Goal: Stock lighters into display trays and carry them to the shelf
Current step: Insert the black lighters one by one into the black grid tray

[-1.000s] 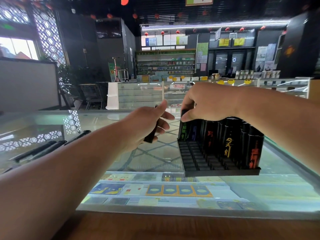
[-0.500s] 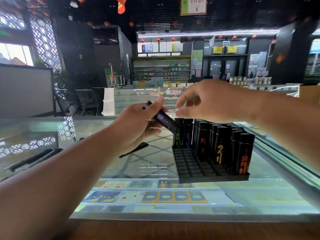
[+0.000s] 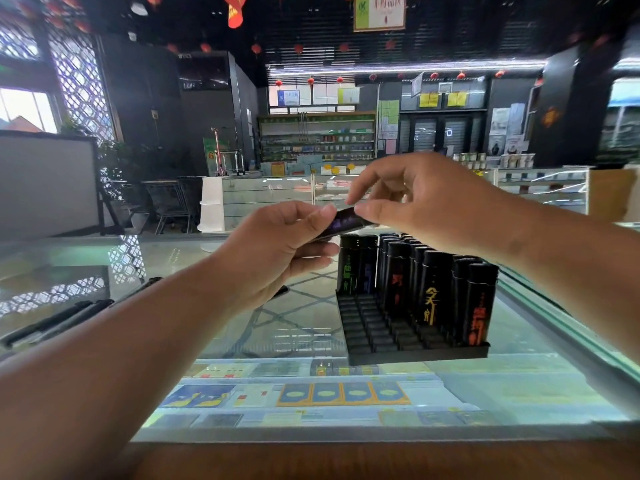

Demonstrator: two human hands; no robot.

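Hanging sign (image 3: pixel 379 12) and lighters (image 3: pixel 429 289) carry unreadable characters.

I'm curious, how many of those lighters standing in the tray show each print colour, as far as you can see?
Green-print lighter: 1
Blue-print lighter: 1
Red-orange-print lighters: 2
Yellow-print lighter: 1
Total: 5 prints visible; the rows behind are hidden.

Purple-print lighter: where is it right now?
Head view, centre: the purple-print lighter is in the air, pinched between the left hand and right hand, just above the display tray's back-left corner.
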